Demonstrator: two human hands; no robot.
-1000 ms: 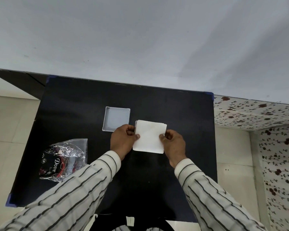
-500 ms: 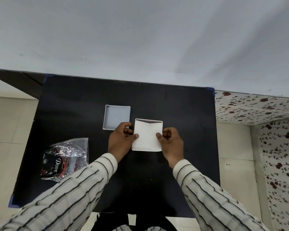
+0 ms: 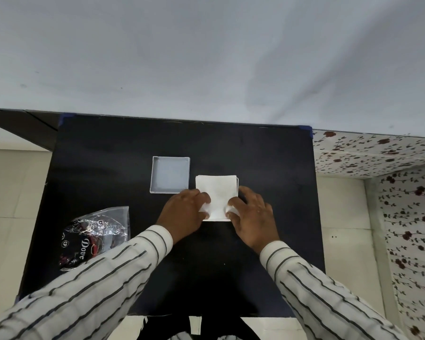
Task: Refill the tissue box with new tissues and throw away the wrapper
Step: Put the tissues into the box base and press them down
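A square stack of white tissues fills the tissue box, of which only a thin right rim shows, at the middle of the black table. My left hand presses on the stack's near left corner, fingers spread flat. My right hand presses on its near right corner the same way. The box's white lid lies open side up just left of the stack. The crumpled clear wrapper with dark print lies near the table's left edge.
The table stands against a pale grey wall. Tiled floor shows on both sides, and a flower-patterned surface runs along the right.
The tissue stack, held tilted above the box a second ago, has gone down into it and lies flat. Both hands shifted from gripping its sides to pressing on its near corners.
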